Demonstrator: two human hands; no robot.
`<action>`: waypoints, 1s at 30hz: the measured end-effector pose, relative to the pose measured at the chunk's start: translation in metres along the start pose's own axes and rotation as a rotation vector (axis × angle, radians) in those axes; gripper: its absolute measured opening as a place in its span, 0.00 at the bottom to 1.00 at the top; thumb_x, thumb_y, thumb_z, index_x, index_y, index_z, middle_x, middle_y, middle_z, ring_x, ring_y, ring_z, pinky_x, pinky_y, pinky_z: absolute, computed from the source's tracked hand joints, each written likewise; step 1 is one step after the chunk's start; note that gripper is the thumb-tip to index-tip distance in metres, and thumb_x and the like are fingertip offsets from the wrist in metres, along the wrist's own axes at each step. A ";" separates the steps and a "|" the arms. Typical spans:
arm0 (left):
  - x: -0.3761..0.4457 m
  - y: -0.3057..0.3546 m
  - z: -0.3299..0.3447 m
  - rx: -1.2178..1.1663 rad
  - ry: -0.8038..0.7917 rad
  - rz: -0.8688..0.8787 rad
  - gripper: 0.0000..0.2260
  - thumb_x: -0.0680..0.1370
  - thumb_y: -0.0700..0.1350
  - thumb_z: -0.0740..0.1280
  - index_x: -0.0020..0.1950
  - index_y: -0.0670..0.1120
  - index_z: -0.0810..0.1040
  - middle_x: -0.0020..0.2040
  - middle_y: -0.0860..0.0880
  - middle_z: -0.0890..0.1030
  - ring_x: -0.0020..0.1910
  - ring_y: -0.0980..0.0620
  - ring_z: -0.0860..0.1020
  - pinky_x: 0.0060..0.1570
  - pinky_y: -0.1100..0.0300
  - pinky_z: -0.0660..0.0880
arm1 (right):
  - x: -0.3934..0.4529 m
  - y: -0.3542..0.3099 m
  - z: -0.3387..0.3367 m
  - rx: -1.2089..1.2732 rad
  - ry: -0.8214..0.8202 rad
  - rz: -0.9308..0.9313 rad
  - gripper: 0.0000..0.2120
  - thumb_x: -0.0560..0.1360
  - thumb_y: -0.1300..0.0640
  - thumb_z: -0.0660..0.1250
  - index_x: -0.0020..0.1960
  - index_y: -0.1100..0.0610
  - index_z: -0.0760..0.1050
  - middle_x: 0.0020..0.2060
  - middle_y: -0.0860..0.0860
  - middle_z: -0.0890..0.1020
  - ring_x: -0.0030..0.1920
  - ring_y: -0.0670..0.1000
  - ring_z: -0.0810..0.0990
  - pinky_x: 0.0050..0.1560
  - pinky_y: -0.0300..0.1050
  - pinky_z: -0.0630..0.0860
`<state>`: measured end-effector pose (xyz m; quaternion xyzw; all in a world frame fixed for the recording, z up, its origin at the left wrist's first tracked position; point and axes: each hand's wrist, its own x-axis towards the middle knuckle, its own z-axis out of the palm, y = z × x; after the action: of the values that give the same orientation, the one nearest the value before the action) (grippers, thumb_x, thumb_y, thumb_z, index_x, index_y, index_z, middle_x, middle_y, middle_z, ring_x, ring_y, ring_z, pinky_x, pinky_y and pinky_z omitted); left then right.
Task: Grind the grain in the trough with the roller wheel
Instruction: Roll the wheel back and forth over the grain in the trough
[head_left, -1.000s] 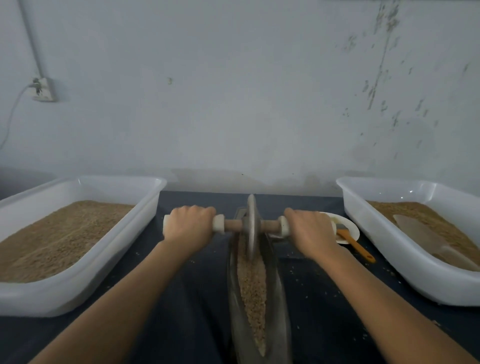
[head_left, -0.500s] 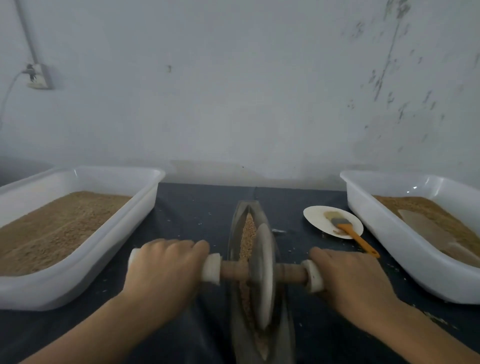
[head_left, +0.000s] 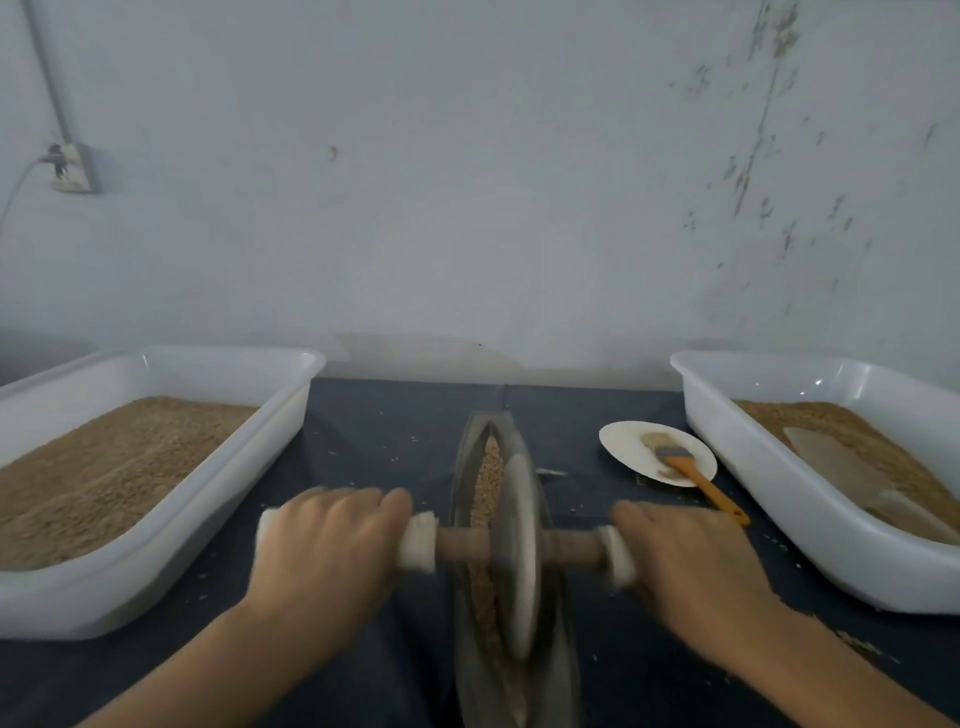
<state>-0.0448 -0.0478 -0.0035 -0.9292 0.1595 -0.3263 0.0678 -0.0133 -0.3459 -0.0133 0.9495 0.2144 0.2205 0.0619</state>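
Both hands clamped on the axle of a roller wheel (head_left: 514, 551) standing on edge in a narrow metal trough (head_left: 467, 665) of grain (head_left: 488, 473).

Left hand (head_left: 327, 551) curled over the white-wrapped left end of the wooden axle (head_left: 462, 545), right hand (head_left: 691, 566) wrapped the same way round the right end, knuckles up, slightly blurred. Wheel set in the near half of the trough, at the middle of a dark cloth-covered table (head_left: 363, 431); tan grain showing in the channel beyond the wheel and beside it. White tub (head_left: 270, 447) heaped with grain at far left; a second white tub (head_left: 737, 467) at right, holding grain and a pale scoop (head_left: 841, 462). Between trough and right tub, a small white plate (head_left: 623, 441) carrying an orange-handled brush (head_left: 696, 478), its handle overhanging the near rim. Stray grains scattered on the cloth.
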 end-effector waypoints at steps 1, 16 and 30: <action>-0.012 0.001 -0.008 -0.025 0.033 0.022 0.22 0.53 0.46 0.80 0.31 0.53 0.65 0.25 0.54 0.69 0.22 0.51 0.70 0.29 0.62 0.53 | -0.014 -0.001 -0.010 0.001 0.079 -0.036 0.24 0.51 0.49 0.79 0.37 0.45 0.67 0.27 0.45 0.73 0.25 0.46 0.72 0.24 0.42 0.68; 0.070 -0.030 0.073 0.117 -0.122 -0.250 0.10 0.76 0.56 0.64 0.39 0.54 0.68 0.33 0.56 0.71 0.30 0.53 0.69 0.31 0.59 0.60 | 0.097 0.004 0.026 -0.163 0.060 0.090 0.14 0.68 0.52 0.74 0.47 0.51 0.70 0.39 0.48 0.80 0.34 0.50 0.77 0.33 0.43 0.64; 0.008 -0.011 0.018 0.120 -0.182 -0.034 0.23 0.61 0.55 0.78 0.34 0.55 0.62 0.27 0.55 0.71 0.23 0.54 0.68 0.27 0.62 0.53 | 0.002 -0.003 -0.006 -0.074 -0.007 -0.024 0.23 0.50 0.53 0.80 0.36 0.48 0.69 0.25 0.45 0.73 0.22 0.48 0.71 0.19 0.39 0.60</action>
<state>-0.0244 -0.0397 -0.0105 -0.9519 0.1170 -0.2507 0.1320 -0.0153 -0.3417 -0.0075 0.9446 0.2174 0.2242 0.1005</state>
